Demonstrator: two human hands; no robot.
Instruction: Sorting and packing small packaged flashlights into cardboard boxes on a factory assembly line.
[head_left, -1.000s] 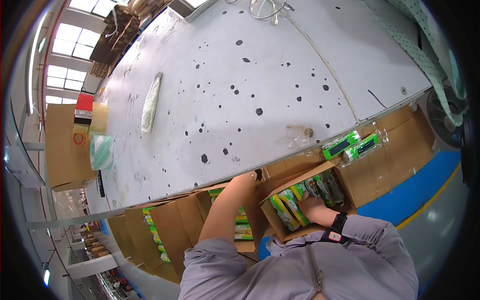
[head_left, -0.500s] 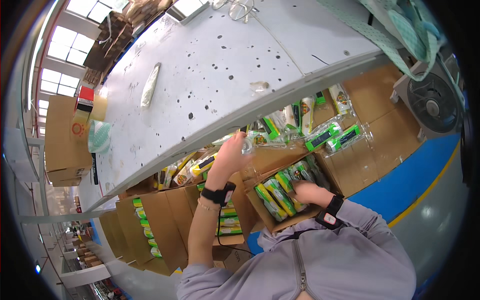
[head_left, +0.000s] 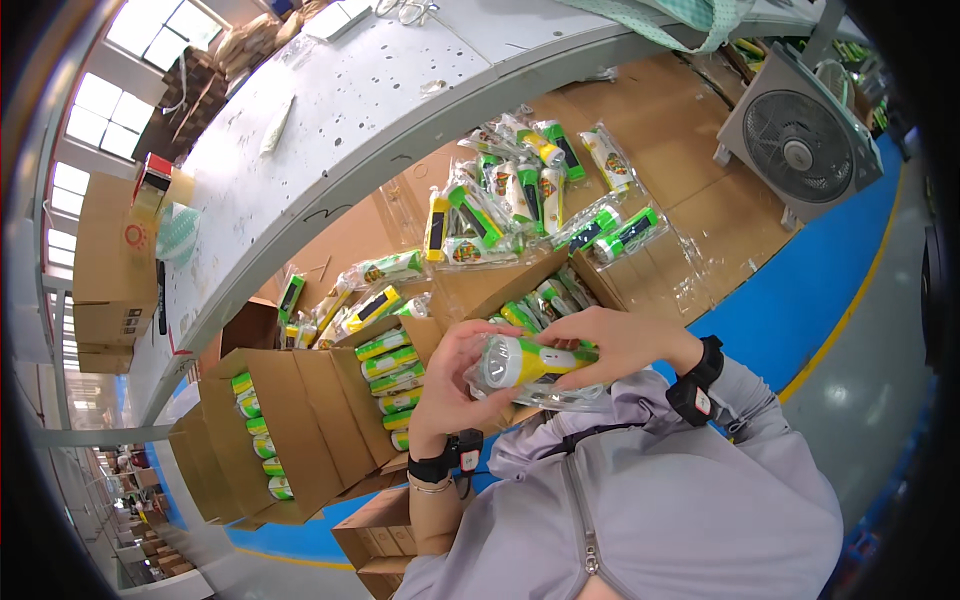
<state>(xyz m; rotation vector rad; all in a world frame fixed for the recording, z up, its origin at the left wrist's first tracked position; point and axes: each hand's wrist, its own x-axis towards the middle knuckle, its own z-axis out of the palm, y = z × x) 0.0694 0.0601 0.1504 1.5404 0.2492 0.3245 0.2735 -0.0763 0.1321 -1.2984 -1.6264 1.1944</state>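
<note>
Both hands hold one yellow, white and green flashlight (head_left: 535, 362) low in front of my body, its clear lens end toward the left. My left hand (head_left: 450, 385) is curled around the lens end. My right hand (head_left: 625, 345) grips the other end from above. Clear plastic wrapping (head_left: 565, 398) hangs loosely around and under the flashlight. Just beyond my hands is an open carton (head_left: 515, 285) with several wrapped flashlights (head_left: 550, 298) packed side by side; my hands hide its near part.
Loose bagged flashlights (head_left: 530, 195) lie piled on flattened cardboard (head_left: 670, 120) beneath the white table (head_left: 370, 110). More filled cartons (head_left: 310, 430) stand at left. A grey box fan (head_left: 800, 150) sits at far right. An open carton (head_left: 375, 530) rests low near my left forearm.
My left hand has come back from under the table edge, and my right hand has lifted out of the carton. They now meet on one flashlight. The view has shifted.
</note>
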